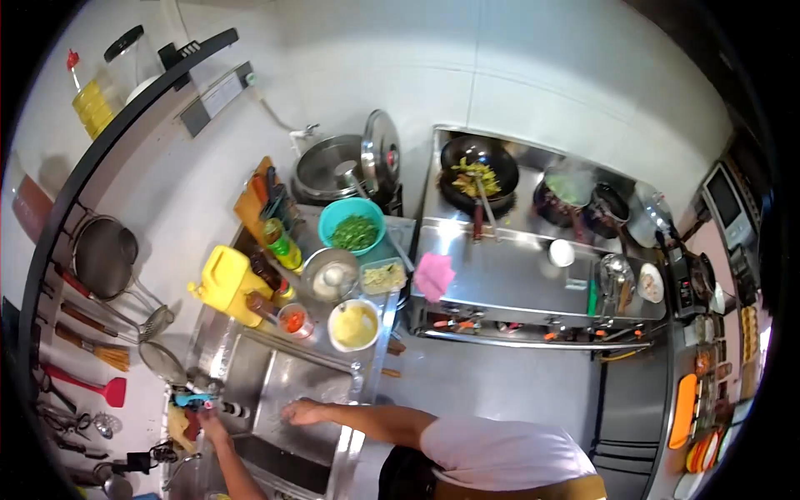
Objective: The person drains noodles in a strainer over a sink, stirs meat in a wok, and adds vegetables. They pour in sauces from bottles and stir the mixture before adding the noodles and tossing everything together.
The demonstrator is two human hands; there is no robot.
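My left hand (213, 427) reaches in from the lower left to the tap (235, 409) at the sink's wall side. Its fingers are closed at the tap's base, beside a light blue item (193, 400). A dark red cloth or sponge (192, 423) lies just left of that hand. Over the steel sink (312, 383), my right hand (305, 411) hangs with its fingers curled in. I cannot tell what, if anything, is inside them. The bare forearm comes from the white sleeve at the right.
Beyond the sink stand a yellow jug (229, 283), a bowl of yellow food (353, 325), a cup of chopped red pieces (294, 320) and a turquoise bowl of greens (352, 227). A wok (479, 175) with food and a steaming pot (567, 187) sit on the stove.
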